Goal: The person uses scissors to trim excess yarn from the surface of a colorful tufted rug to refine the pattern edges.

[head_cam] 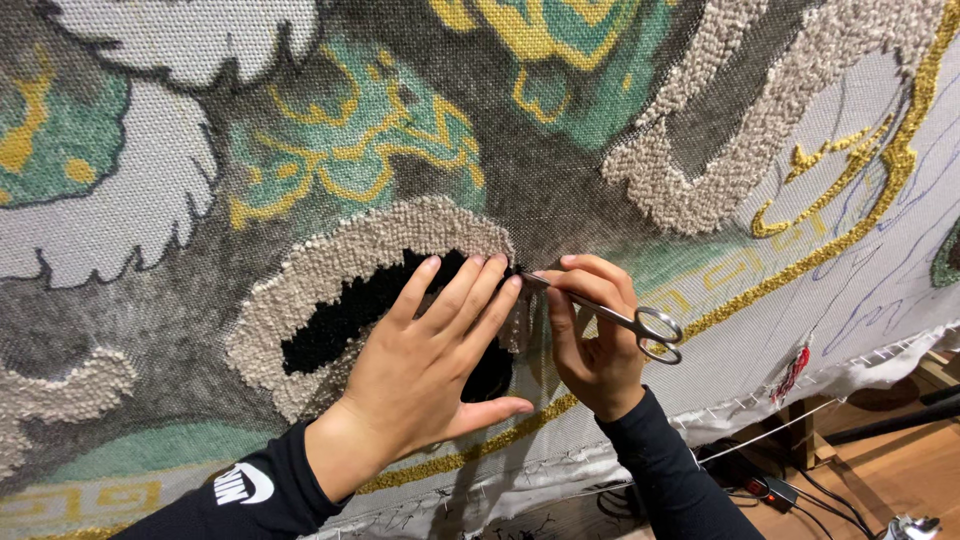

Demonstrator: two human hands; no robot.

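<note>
A large tufted rug canvas (560, 190) stretched upright fills the view, with grey, beige, green, yellow and black yarn areas. My left hand (425, 365) lies flat and open on it, fingers spread over a black yarn patch (345, 315) ringed in beige loops. My right hand (598, 335) grips small metal scissors (615, 318). Their tips point left and touch the canvas at the edge of the beige loop border, just beside my left fingertips. Both arms wear black sleeves.
The canvas's lower edge (860, 365) is white cloth pinned along a wooden frame. Below right lie a wooden floor (880, 470), black cables (790, 490), a dark rod and a small metal object at the bottom corner. Red yarn (790, 372) hangs near the edge.
</note>
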